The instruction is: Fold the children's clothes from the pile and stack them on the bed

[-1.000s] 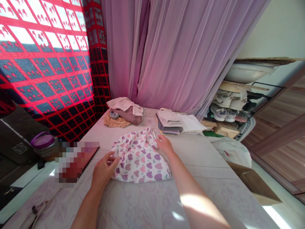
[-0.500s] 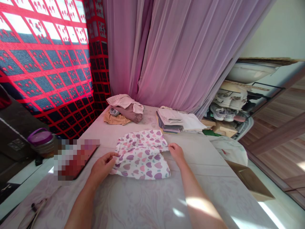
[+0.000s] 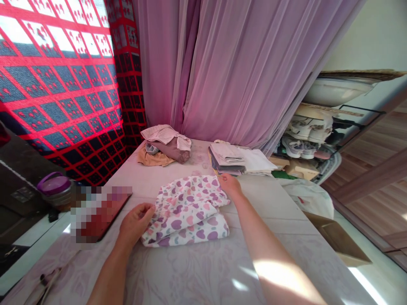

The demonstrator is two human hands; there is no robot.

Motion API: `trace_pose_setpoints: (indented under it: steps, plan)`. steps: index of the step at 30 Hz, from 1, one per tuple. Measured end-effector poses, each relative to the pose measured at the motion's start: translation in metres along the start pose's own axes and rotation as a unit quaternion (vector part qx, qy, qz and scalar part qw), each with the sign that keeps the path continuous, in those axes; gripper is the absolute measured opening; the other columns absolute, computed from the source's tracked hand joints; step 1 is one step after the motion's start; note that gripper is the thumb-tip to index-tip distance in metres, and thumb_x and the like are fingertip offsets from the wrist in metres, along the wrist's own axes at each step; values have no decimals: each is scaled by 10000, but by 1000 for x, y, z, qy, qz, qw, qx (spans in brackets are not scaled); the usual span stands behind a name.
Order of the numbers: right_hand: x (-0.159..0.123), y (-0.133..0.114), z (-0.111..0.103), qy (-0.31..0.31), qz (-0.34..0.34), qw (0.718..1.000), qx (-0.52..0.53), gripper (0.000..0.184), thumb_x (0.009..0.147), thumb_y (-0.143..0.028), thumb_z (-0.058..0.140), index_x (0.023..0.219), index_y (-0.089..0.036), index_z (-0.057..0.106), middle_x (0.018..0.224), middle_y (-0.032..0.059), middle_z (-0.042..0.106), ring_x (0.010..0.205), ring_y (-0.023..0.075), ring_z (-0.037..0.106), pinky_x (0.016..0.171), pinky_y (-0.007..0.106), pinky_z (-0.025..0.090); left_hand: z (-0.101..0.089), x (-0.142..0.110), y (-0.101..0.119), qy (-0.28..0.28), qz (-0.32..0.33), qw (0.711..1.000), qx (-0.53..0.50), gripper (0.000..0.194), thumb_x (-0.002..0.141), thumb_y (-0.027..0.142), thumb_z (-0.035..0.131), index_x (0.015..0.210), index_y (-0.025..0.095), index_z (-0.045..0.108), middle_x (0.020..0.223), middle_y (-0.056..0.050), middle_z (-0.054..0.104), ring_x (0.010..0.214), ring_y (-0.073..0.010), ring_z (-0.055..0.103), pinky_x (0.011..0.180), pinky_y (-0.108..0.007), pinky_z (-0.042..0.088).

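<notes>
- Heart-print cloth (image 3: 190,203), 1: layered.
- Left hand (image 3: 136,221): pinching left edge.
- Right hand (image 3: 231,186): pinching far-right corner.
- Risk: uneven pulling could skew the layers.

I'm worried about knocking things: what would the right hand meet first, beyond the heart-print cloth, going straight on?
Probably the folded stack, just ahead of the right hand; the gap in depth is unclear.

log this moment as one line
left hand: at heart-print cloth, left edge | right hand: holding its far right corner | beyond: clothes pile, folded stack
</notes>
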State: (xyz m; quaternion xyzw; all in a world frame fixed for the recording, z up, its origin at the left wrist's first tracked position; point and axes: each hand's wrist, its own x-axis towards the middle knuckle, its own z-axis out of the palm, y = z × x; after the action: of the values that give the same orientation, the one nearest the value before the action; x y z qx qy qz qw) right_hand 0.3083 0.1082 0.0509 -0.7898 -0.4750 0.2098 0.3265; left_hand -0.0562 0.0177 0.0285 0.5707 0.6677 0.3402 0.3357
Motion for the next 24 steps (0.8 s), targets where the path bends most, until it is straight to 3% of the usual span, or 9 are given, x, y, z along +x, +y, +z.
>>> trace_pose_setpoints:
  steps: [3,5,10,14,18,21,24]
  plan:
    - [15,-10,17,-36,31,998,36,352,707,-327,666,1026,-185,705,785,24,709,494,142,599,543,261,434,5,5,-13,16,11,1000,-24,455,729,572,569,985,220,702,743,6,715,628,-170,635,526,-241,473]
    - [18,-12,24,-54,50,995,65,457,717,-318,657,1146,-158,662,718,15,683,445,133,567,476,246,406,7,8,-18,28,26,999,-23,504,729,558,582,1090,222,684,826,-13,739,704,-183,663,579,-253,498]
    - [14,-10,27,-97,58,986,124,629,735,-181,579,1361,-169,521,628,-26,638,429,105,538,411,186,331,8,17,-2,30,44,997,55,516,781,483,553,1242,267,633,964,-29,754,820,-213,688,698,-307,510]
    - [16,-10,27,-118,44,983,132,640,666,-81,536,1294,-189,597,534,-54,600,406,102,511,402,179,317,13,40,26,-24,73,987,143,492,795,426,553,1265,306,635,959,-22,756,827,-221,691,684,-303,485]
    - [20,-10,24,-110,31,986,123,448,665,-95,519,1056,-158,728,476,-37,589,395,111,486,425,203,363,23,66,41,-70,76,981,165,391,782,408,571,1129,307,720,788,15,733,716,-186,672,639,-263,466]
    - [21,-14,16,-54,8,990,127,432,730,-143,486,1092,-193,716,635,-5,687,495,128,555,525,235,449,25,87,45,-20,76,990,117,346,779,387,569,1057,284,748,813,20,733,741,-184,673,672,-257,489]
    - [21,-21,10,13,-60,989,135,414,765,-184,486,1115,-227,703,904,16,741,728,153,651,730,274,509,22,109,51,71,120,987,82,398,774,336,577,1143,261,707,1017,-6,735,925,-213,671,836,-295,505]
